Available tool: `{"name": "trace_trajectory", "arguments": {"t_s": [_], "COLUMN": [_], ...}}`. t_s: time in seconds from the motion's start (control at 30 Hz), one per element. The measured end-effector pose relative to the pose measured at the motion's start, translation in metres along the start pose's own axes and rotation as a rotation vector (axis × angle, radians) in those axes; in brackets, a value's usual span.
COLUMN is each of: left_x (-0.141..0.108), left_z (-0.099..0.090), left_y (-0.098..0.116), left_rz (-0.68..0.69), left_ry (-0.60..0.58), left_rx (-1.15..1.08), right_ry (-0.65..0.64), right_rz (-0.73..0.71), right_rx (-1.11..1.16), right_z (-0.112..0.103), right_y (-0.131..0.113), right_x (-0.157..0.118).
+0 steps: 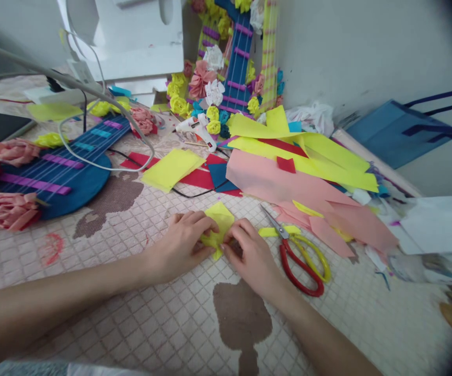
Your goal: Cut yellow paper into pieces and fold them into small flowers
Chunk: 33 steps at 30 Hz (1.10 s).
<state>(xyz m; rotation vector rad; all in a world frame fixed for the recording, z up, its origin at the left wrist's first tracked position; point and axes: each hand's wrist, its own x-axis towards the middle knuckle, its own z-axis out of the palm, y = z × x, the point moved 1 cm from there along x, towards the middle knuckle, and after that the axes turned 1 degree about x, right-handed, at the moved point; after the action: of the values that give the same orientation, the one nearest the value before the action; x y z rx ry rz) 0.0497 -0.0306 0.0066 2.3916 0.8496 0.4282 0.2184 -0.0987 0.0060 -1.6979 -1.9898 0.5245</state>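
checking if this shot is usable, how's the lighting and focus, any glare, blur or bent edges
Head view: bright haze low at right washes out the cloth; the hands look slightly soft; corners at right fall to black and blur; the white stand is pale, its fine detail faint; the scissors read clearly; wide-angle stretch shows in the forearms near the bottom edges.

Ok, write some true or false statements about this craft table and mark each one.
1. The left hand and right hand both touch one yellow sheet. True.
2. The scissors are in the right hand. False: they lie on the table beside it.
3. A red scrap lies on the large pink paper. True.
4. The blue guitar at the left has no pink flowers. False: several are on it.
5. The glue gun lies farther off than both hands. True.
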Motion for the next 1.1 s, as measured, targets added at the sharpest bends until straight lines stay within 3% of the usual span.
{"name": "trace_trajectory", "arguments": {"t_s": [0.73, 1.1], "left_x": [0.003, 0.002], "left_z": [0.0, -0.001], "left_y": [0.006, 0.004], "left_rz": [-0.012, 0.011], "left_ry": [0.027, -0.004], "left_rx": [0.095, 0.077], "right_ry": [0.076, -0.048], "right_rz": [-0.004, -0.033], "right_rx": [-0.035, 0.081], "right_z": [0.005, -0.004], "right_y": [-0.001, 0.0], "right_x": [0.0, -0.002]}}
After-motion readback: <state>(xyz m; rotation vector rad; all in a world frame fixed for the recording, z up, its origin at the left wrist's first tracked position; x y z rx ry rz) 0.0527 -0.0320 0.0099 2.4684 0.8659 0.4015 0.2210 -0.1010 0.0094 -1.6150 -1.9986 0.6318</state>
